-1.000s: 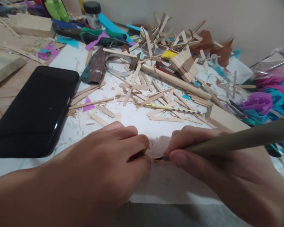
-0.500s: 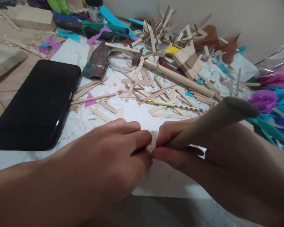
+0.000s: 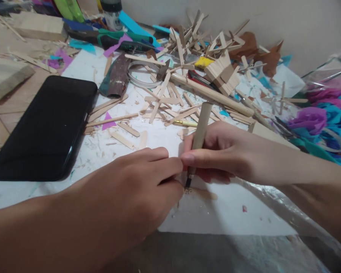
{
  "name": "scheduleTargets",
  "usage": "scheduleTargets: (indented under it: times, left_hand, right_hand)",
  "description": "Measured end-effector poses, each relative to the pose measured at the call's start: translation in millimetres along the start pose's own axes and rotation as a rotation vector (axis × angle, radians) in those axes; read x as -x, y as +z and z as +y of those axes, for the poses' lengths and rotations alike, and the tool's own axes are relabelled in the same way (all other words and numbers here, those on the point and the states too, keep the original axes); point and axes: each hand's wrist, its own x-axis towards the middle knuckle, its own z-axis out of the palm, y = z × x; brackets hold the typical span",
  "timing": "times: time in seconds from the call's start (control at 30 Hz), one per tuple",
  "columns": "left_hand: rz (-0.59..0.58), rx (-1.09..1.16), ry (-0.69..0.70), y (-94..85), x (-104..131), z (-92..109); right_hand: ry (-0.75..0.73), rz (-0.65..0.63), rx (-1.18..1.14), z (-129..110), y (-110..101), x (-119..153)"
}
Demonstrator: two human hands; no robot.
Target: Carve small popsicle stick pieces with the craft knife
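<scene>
My right hand (image 3: pixel 213 155) is closed round the brownish wooden handle of a carving tool (image 3: pixel 201 129), held nearly upright. Its dark metal tip touches a wooden craft stick (image 3: pixel 206 194) lying flat on white paper, with small shavings at the contact. My left hand (image 3: pixel 142 185) is closed at the stick's left end, its fingers curled down and hiding that end. The left fingertips are out of sight, close beside the tool tip. The two hands meet at the right thumb.
A black phone (image 3: pixel 45 129) lies at the left beside wooden boards (image 3: pixel 8 76). Behind my hands are loose craft sticks (image 3: pixel 161 100), a hammer (image 3: pixel 213 93), a pencil (image 3: pixel 184 123) and a roll of tape (image 3: pixel 143 74). Crepe-paper flowers (image 3: pixel 309 119) sit at the right.
My right hand has turned and swung the carving tool from a rightward slant to nearly upright. Its tip and the craft stick now show. My left hand has hardly moved.
</scene>
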Motion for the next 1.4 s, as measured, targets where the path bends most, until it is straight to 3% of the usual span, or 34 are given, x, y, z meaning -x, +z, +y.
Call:
scheduleTargets:
  times: [0.13, 0.27, 0.37, 0.5, 0.8, 1.17, 1.4]
  left_hand:
    - [0.011, -0.041, 0.027, -1.4, -2.2, -0.3]
    - [0.023, -0.065, 0.021, -3.6, -4.5, 0.1]
    - [0.031, -0.056, 0.048, -5.1, -5.4, 0.6]
    - [0.039, -0.07, 0.045, -5.6, -5.3, 1.3]
    - [0.026, -0.068, -0.001, -6.2, -9.9, 0.3]
    - [0.014, -0.067, 0.034, -4.1, -3.8, 1.3]
    - [-0.038, -0.088, 0.042, -3.0, -2.9, 2.6]
  right_hand:
    - [-0.002, -0.086, -0.027, 1.8, -6.1, -2.4]
    - [0.009, -0.077, -0.196, 5.7, -6.4, -0.4]
    - [0.007, 0.021, -0.27, 11.0, 0.0, 7.3]
    - [-0.031, 0.201, -0.15, 17.5, 14.7, 21.0]
    - [-0.12, 0.31, -0.182, 22.7, 31.6, 28.4]
    - [-0.1, 0.179, -0.019, 8.9, 20.1, 21.2]
    - [-0.014, 0.06, -0.16, 11.7, 13.6, 14.3]
